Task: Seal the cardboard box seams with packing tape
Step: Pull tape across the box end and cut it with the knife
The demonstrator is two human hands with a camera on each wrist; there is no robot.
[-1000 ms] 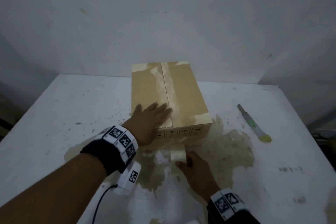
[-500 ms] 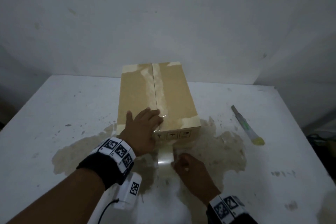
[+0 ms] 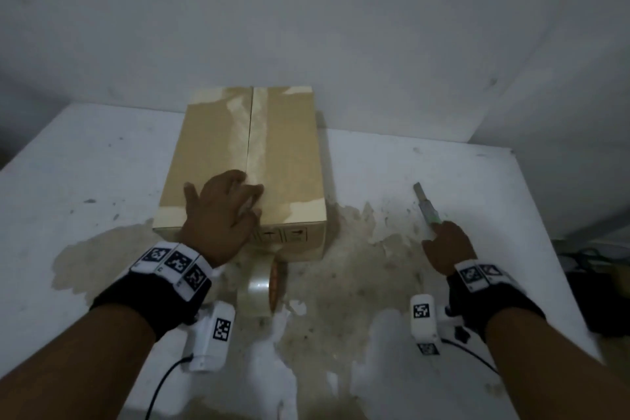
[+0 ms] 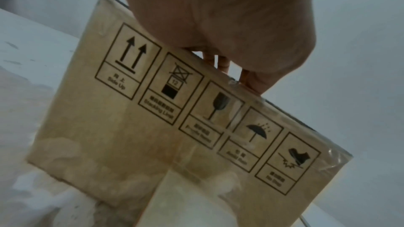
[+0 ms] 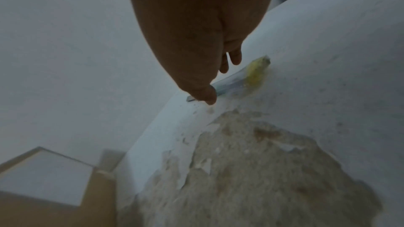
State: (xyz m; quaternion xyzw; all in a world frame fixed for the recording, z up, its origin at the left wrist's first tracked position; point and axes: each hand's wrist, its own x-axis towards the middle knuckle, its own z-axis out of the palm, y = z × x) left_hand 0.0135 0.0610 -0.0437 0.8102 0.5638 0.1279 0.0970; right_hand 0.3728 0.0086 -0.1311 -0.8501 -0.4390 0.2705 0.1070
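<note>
A brown cardboard box [image 3: 289, 160] stands on the white table [image 3: 85, 181], with old tape marks along its top centre seam. My left hand [image 3: 225, 211] presses on the box top at the near edge, by the seam. In the left wrist view, its fingers [image 4: 223, 65] reach over the top edge above the box's printed front [image 4: 109, 135]. A clear tape roll [image 3: 260, 286] stands on edge in front of the box, its strip running up to the front face. My right hand [image 3: 446, 245] is over a utility knife [image 3: 426, 204], and its thumb [image 5: 207, 96] touches the knife [image 5: 251, 75].
A large brown patch of worn paint [image 3: 358, 283] spreads across the table around the box front. Pale walls close in behind the table and on the right. The table's right edge [image 3: 545, 232] lies just beyond the knife.
My right hand has let go of the tape roll and moved right to the knife. The roll now stands by itself on the table. My left hand stays on the box top.
</note>
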